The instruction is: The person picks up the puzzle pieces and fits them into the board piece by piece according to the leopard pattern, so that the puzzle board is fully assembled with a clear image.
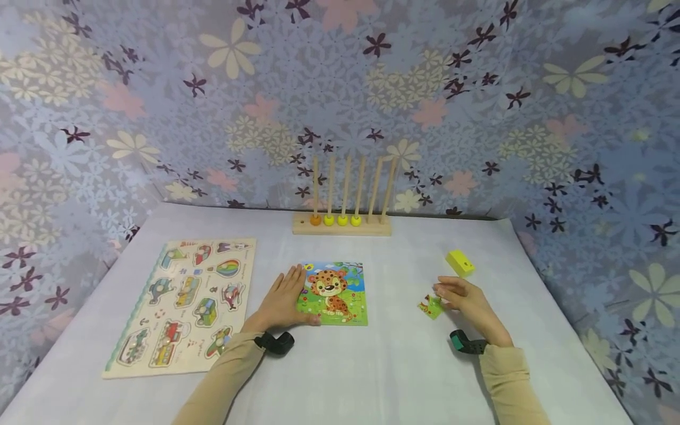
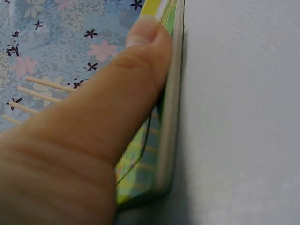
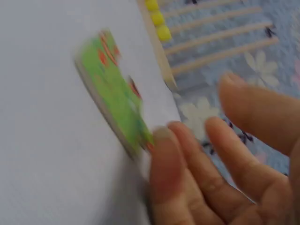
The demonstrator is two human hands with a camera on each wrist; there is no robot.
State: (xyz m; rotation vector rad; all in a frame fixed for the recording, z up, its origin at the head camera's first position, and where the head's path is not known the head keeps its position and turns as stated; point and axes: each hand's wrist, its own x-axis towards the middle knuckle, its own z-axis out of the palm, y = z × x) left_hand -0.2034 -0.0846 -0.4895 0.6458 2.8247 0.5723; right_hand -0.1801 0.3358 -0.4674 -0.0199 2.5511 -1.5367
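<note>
My left hand (image 1: 285, 300) lies at the left side of a square leopard-cub puzzle (image 1: 340, 295), its fingers straight along the left edge. In the left wrist view its thumb (image 2: 136, 61) rests on the puzzle's near border. Farther right, my right hand (image 1: 470, 304) pinches a corner of a small green puzzle piece (image 1: 431, 307) with red details. The right wrist view shows the piece (image 3: 108, 84) blurred, its corner at the thumb tip, while the other fingers are spread apart. A yellow block (image 1: 460, 263) with small holes stands just beyond this hand.
On the left lies a large picture board (image 1: 204, 333) with vehicle shapes, partly covered by my left sleeve. A wooden rod stand (image 1: 342, 227) with one orange and several yellow beads stands at the back, before the flowered wall covering (image 1: 340, 88). White cloth covers the table (image 1: 372, 378).
</note>
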